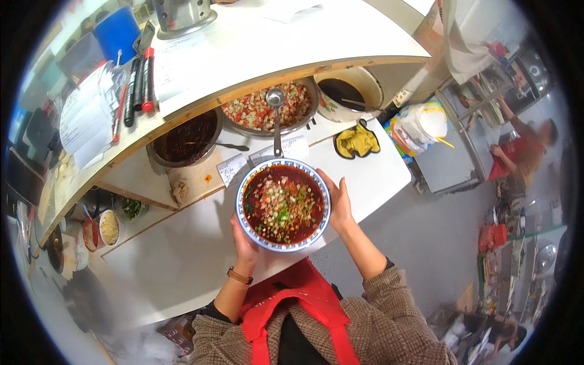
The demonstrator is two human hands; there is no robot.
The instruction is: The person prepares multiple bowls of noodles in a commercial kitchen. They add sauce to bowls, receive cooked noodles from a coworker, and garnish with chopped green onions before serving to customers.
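Observation:
Between my two hands is a blue-and-white patterned bowl [241,222], full of dark red soup [315,214] topped with chopped scallion and pale diced bits. My left hand [245,242] grips the bowl's lower left side. On its right side, my right hand [338,200] holds the rim and wall, with the thumb pointing up. The bowl is above the front edge of a white worktop [173,269]. Beyond it, a metal ladle [277,123] lies across a basin of diced red and white vegetables [246,109]. Two printed slips [232,169] lie just behind the bowl.
A bowl of dark chilli paste [185,141] and a pot of dark liquid [342,93] stand under the raised shelf [292,41]. A yellow cloth [357,140] lies at the right. Small seasoning bowls [109,227] stand left. A person [520,155] in a red apron is at far right.

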